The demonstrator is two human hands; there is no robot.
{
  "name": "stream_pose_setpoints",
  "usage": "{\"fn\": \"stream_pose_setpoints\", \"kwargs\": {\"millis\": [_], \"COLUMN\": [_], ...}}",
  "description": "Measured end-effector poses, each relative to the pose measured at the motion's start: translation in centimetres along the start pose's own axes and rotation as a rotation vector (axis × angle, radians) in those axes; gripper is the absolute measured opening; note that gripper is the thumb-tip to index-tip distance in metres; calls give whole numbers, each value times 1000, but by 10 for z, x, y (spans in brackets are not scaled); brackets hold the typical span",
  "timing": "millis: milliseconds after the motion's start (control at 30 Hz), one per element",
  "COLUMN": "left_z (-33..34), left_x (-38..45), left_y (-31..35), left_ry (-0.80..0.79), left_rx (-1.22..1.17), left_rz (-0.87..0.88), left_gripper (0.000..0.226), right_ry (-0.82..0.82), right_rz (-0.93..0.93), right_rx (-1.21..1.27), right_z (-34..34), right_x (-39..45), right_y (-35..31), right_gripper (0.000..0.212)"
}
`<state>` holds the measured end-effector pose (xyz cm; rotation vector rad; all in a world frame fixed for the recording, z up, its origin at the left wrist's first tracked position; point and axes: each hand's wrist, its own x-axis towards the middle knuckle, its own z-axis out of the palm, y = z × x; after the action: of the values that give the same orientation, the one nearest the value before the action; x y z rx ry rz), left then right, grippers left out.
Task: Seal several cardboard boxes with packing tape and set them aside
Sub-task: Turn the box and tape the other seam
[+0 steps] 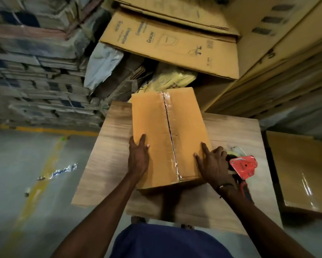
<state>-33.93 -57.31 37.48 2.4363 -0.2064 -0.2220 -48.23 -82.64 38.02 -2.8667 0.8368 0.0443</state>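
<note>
We are looking down at a cardboard box [167, 138] lying on the wooden desk [234, 131], its centre seam covered by a strip of clear tape [172, 146] running from the far edge to the near edge. Our left hand [138, 157] is resting flat on the box's left flap, fingers straight. Our right hand [213, 164] is pressing on the right flap with fingers spread and extended, gripping nothing. A red tape dispenser [244, 166] is lying on the desk just beside the right hand. Another taped box [301, 174] is sitting to the right, apart from the desk.
</note>
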Motion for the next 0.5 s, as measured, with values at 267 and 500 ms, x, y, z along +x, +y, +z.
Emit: {"fn": "stream_pose_setpoints", "kwargs": {"millis": [267,500], "left_z": [4,-5], "left_x": [22,59], "left_y": [-10,-13], "left_ry": [-107,-178], "left_rx": [158,147], "left_rz": [127,230], "left_gripper": [66,67], "right_ry": [43,52], "right_rz": [160,241], "right_rx": [-33,-27], "right_z": [8,6], "right_x": [-25,-19], "right_y": [-18,-41], "right_gripper": [66,68]}}
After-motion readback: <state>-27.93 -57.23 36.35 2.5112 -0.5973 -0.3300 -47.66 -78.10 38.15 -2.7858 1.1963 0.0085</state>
